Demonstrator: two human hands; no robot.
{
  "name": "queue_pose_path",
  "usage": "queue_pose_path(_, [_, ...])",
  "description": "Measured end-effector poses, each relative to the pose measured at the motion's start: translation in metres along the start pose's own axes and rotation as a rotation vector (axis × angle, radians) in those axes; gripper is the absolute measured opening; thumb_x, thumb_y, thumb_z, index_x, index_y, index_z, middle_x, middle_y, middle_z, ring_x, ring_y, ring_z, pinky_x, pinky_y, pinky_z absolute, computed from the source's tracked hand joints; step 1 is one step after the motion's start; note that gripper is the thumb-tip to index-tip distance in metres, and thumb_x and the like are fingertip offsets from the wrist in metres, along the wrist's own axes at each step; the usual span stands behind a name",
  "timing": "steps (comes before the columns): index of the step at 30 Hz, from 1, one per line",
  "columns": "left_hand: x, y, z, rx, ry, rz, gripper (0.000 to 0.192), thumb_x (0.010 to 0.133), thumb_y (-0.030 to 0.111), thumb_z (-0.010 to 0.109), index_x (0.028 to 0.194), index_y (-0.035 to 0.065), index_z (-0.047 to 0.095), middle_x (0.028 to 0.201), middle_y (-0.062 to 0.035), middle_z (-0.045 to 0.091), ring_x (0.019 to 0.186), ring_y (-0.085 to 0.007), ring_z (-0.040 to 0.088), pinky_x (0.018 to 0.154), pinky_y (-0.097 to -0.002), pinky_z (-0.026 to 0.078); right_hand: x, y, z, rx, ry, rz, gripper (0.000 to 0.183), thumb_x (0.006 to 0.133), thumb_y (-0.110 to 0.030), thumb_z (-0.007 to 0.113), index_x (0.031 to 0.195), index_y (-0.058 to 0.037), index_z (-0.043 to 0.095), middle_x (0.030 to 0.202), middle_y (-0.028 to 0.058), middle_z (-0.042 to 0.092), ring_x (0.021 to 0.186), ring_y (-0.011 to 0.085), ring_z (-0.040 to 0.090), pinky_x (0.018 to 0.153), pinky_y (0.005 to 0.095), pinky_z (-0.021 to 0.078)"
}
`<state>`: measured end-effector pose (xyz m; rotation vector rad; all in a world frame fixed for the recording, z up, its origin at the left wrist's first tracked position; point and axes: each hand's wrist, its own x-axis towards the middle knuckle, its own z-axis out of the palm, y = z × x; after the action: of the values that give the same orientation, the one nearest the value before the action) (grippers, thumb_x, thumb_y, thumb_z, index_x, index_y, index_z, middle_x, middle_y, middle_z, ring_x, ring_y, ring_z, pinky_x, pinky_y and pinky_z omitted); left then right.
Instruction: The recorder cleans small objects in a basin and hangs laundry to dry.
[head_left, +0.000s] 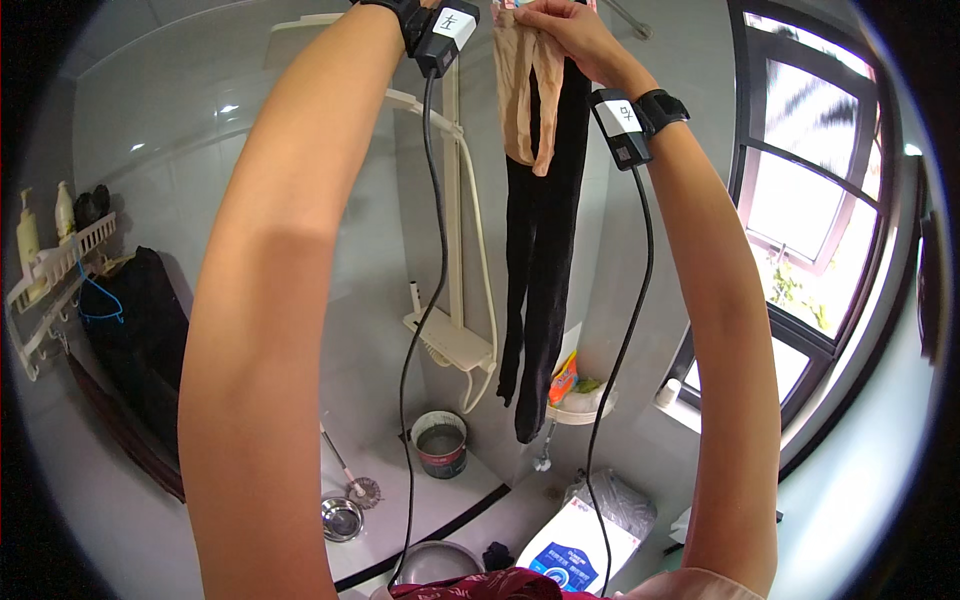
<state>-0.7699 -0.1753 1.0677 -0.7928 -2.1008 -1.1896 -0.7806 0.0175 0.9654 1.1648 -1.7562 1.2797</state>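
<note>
Both arms reach up to the top of the picture. My right hand pinches the upper edge of a beige stocking-like garment, close to pink clips at the top edge. Behind it, black tights hang down with both legs loose. My left hand is cut off by the top edge; only the wrist with its black strap shows, left of the garments. A small black device with a cable sits on each wrist.
At left, a wall rack holds bottles and a blue hanger. A shower shelf and hose stand behind. Below are a bucket, a steel bowl, a brush and a basin. A corner shelf and window are at right.
</note>
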Motion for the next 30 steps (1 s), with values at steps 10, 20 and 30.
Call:
queue_pose_path(10, [0.006, 0.006, -0.004, 0.151, -0.194, -0.065, 0.017, 0.089, 0.014, 0.059, 0.078, 0.0052, 0.069, 0.065, -0.0028, 0.064, 0.056, -0.0115, 0.056, 0.053, -0.0254, 0.042, 0.003, -0.003, 0.000, -0.033, 0.055, -0.004, 0.023, 0.086, -0.020, 0.064, 0.095, -0.0002, 0.070, 0.090, 0.0042, 0.065, 0.081, 0.0139, 0.059, 0.073, 0.0284, 0.0481])
queue_pose_path(20, [-0.023, 0.015, 0.008, 0.213, -0.066, -0.056, 0.015, 0.084, 0.019, 0.066, 0.077, 0.0075, 0.070, 0.066, -0.0004, 0.063, 0.061, -0.0117, 0.056, 0.059, -0.0272, 0.042, 0.009, 0.001, 0.001, 0.336, -0.018, 0.161, 0.031, 0.091, -0.023, 0.064, 0.106, 0.0034, 0.065, 0.094, 0.0076, 0.065, 0.081, 0.0156, 0.062, 0.072, 0.0300, 0.0509])
queue_pose_path(30, [-0.038, 0.013, 0.007, 0.309, -0.014, 0.163, 0.022, 0.082, 0.027, 0.070, 0.087, 0.0067, 0.073, 0.087, -0.0050, 0.070, 0.082, -0.0147, 0.061, 0.071, -0.0294, 0.047, -0.043, -0.005, -0.012, 0.198, 0.003, 0.063, 0.031, 0.094, -0.024, 0.060, 0.106, 0.0044, 0.064, 0.088, 0.0044, 0.063, 0.074, 0.0105, 0.059, 0.064, 0.0240, 0.0482])
